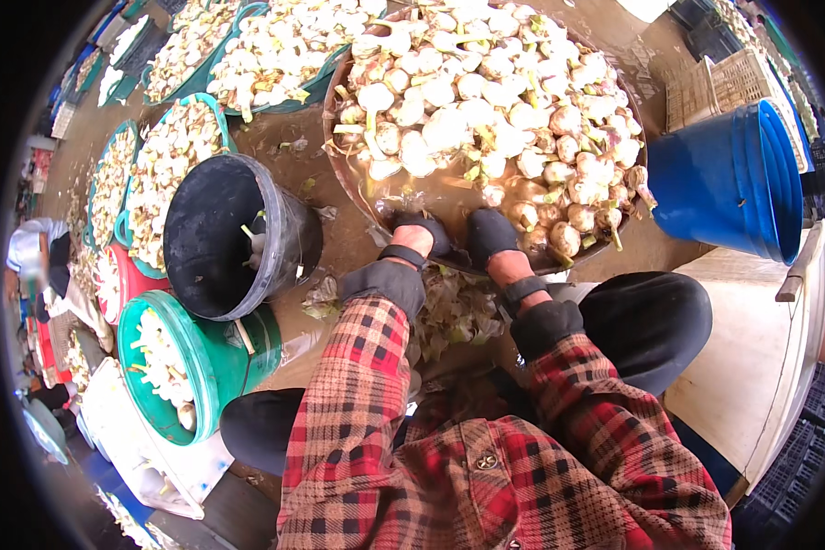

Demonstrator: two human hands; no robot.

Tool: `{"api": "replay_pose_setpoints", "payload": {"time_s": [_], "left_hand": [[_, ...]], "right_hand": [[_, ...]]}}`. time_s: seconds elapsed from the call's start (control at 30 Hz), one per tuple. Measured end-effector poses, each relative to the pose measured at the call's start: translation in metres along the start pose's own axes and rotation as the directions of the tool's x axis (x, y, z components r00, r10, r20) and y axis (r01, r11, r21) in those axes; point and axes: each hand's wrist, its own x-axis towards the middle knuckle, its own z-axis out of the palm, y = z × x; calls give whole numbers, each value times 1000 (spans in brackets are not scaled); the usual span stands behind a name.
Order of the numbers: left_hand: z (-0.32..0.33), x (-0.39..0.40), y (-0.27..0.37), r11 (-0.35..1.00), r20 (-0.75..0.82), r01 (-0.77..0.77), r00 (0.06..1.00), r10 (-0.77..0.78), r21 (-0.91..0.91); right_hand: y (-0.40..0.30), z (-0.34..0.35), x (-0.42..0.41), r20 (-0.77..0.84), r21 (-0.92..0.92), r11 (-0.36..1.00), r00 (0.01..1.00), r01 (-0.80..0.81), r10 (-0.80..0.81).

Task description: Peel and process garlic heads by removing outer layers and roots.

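Observation:
In front of me stands a large round basin (340, 161) holding muddy water and a heap of garlic bulbs (447, 89) with cut stems. My left hand (432, 232), in a dark glove, reaches over the near rim into the brown water. Beside it my right hand (489, 237), also dark-gloved, is inside the same rim, close to several wet bulbs (565, 239) on its right. The fingers of both hands are blurred against the dark water, so whether they grip anything is unclear. Dry garlic skins and leaves (457, 309) lie below the basin, between my forearms.
To my left a black bucket (275, 234) lies tilted over a green bucket (254, 344) containing garlic. Teal tubs (213, 110) of garlic stand behind. At right are a blue bucket (708, 179), a pale box (722, 344) and a crate (735, 82). A person (62, 268) is at far left.

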Motion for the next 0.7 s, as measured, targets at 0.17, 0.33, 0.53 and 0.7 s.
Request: {"api": "replay_pose_setpoints", "payload": {"time_s": [0.17,0.33,0.53,0.7], "left_hand": [[-5,3,9,1000,-90,-21,996,22,15],[12,9,-8,778,-372,-206,927,-38,-593],[8,9,-16,114,-162,-128,919,-360,-985],[1,-78,6,745,-582,-149,728,-363,-651]], "right_hand": [[-7,-15,-8,-3,86,996,1000,30,-30],[6,-34,-29,-144,102,994,988,-43,57],[10,-54,-42,-367,380,924,924,43,108],[-4,-68,-63,-261,823,551,953,137,152]]}}
